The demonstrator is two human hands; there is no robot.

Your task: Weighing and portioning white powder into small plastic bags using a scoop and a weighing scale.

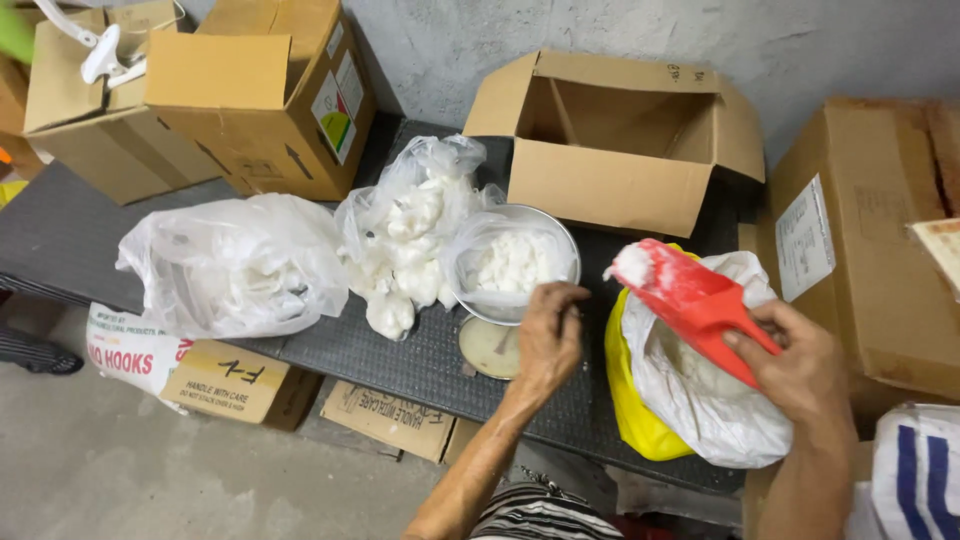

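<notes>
Head cam looking down at a dark mat-covered table, so I'll place everything off the metal bowl sitting on a little scale near the middle.

Bowl is lined with a thin clear bag and has a small pile of white powdery stuff in it. Left hand is right at the bowl's near rim, fingers curled in and pinching the edge of that bag liner, so mostly closed around the plastic.

Just right of the bowl, the right hand is wrapped tight around the handle of a red plastic scoop. Scoop is tilted up with its mouth pointing toward the bowl, a clump of the white stuff sitting at its tip, not quite over the rim. Under the scoop there's an open white sack tucked in a yellow bag.

Left of the bowl, touching it, is a clear bag of small white packed lumps, and further left a bigger cloudy plastic bag. Behind the bowl sits an open empty cardboard box on its side, with more cardboard boxes back-left of it. One more carton is far right of the bowl.
</notes>
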